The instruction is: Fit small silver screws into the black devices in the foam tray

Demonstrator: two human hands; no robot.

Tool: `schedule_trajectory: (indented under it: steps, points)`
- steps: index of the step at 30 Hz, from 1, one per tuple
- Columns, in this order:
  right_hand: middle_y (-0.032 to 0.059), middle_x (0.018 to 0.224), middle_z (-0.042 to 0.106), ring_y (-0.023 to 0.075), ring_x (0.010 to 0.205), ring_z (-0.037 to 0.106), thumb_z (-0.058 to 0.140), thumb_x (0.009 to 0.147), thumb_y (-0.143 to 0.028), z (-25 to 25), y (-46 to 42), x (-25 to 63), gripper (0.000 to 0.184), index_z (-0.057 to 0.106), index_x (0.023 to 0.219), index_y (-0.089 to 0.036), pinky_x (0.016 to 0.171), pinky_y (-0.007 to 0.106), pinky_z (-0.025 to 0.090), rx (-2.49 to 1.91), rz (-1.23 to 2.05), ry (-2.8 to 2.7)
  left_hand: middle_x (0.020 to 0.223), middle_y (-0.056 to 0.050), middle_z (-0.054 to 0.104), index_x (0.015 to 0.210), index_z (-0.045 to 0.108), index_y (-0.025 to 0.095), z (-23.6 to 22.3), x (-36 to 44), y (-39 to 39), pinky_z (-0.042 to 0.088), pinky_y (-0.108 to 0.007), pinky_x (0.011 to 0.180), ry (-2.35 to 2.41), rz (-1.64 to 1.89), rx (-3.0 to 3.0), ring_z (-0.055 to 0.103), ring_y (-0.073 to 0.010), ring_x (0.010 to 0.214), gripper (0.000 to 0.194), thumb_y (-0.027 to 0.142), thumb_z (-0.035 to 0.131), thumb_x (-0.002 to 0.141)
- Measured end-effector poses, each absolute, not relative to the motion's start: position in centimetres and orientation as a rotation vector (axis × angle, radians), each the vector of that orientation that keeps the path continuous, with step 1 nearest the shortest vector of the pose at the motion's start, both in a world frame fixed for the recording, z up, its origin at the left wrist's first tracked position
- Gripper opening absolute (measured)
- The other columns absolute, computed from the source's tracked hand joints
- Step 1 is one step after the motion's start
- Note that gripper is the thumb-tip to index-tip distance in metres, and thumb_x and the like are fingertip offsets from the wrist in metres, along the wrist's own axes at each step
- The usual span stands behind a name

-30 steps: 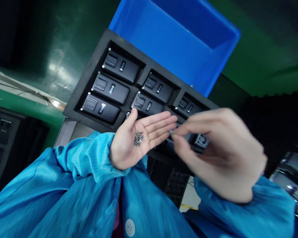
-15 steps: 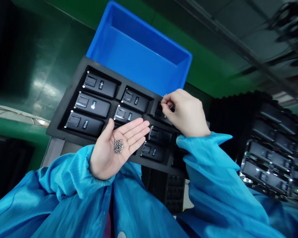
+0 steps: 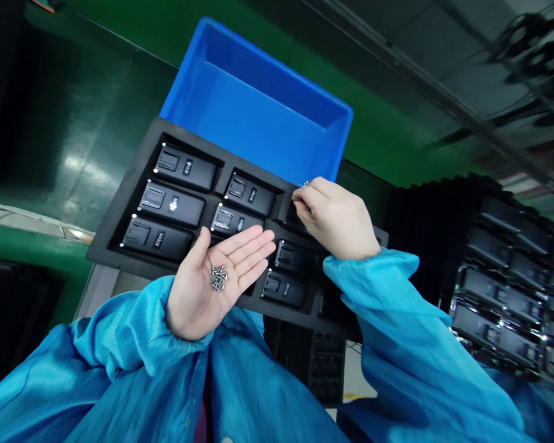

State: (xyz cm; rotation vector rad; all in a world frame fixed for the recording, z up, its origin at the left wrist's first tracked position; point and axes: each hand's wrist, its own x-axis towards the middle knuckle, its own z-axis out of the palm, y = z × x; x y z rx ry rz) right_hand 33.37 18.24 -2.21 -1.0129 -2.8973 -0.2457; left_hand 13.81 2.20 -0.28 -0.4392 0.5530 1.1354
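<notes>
My left hand (image 3: 212, 280) is held palm up with its fingers stretched out flat, over the near side of a dark foam tray (image 3: 120, 212). On its palm lies a small heap of short metal screws (image 3: 218, 279). My right hand (image 3: 335, 215) is closed in a pinch over a compartment at the tray's far right. Whatever its fingertips hold is hidden. Black cases marked "Riton" lie in the compartments, among them one case (image 3: 184, 167) at the far left and another (image 3: 284, 289) right of my left hand. Small bright dots show at their corners.
A blue plastic bin (image 3: 258, 92) adjoins the tray's far edge. Some shiny bits (image 3: 305, 183) show near the bin's close corner. Stacked dark trays with more black cases (image 3: 503, 283) stand at the right. A green surface (image 3: 96, 111) lies to the left.
My right hand has shifted slightly left, still pinched, and its fingertips now hide more of the compartment. The left hand keeps its pose with the screws. The view has moved a little.
</notes>
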Motion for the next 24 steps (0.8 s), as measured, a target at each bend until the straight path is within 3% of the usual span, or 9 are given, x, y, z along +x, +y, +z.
schedule_trajectory:
  steps: [8,17,24]
  points:
    - [0.0068,0.086,0.066,0.0201,0.08,0.061,0.041,0.105,-0.023,-3.3,17.6,34.4,0.031,0.072,0.103,-0.019,0.07,0.033,0.046,-0.977,-0.211,-2.785,0.13,-0.015,0.072,0.161,0.034,0.006,0.1,13.8,2.3,0.047,-0.033,0.109,0.581,1.145,-0.442,0.071,-0.0214,0.119,0.074,0.055,0.018,0.108]
    - [0.0099,0.09,0.067,0.0236,0.082,0.059,0.041,0.104,-0.02,-3.7,16.4,36.1,0.034,0.068,0.123,-0.012,0.074,0.037,0.048,-0.966,-0.162,-2.802,0.131,-0.015,0.072,0.163,0.028,0.006,-0.1,13.9,2.0,0.046,-0.032,0.109,0.55,1.155,-0.42,0.071,-0.0209,0.119,0.074,0.055,0.018,0.108]
    - [0.0124,0.099,0.068,0.0268,0.092,0.061,0.038,0.103,-0.023,-3.4,15.7,36.0,0.034,0.067,0.121,-0.016,0.08,0.042,0.049,-1.106,0.085,-2.697,0.132,-0.014,0.072,0.157,0.04,0.004,-0.1,14.3,2.1,0.052,-0.031,0.103,0.592,1.147,-0.393,0.071,-0.0208,0.12,0.073,0.054,0.018,0.108]
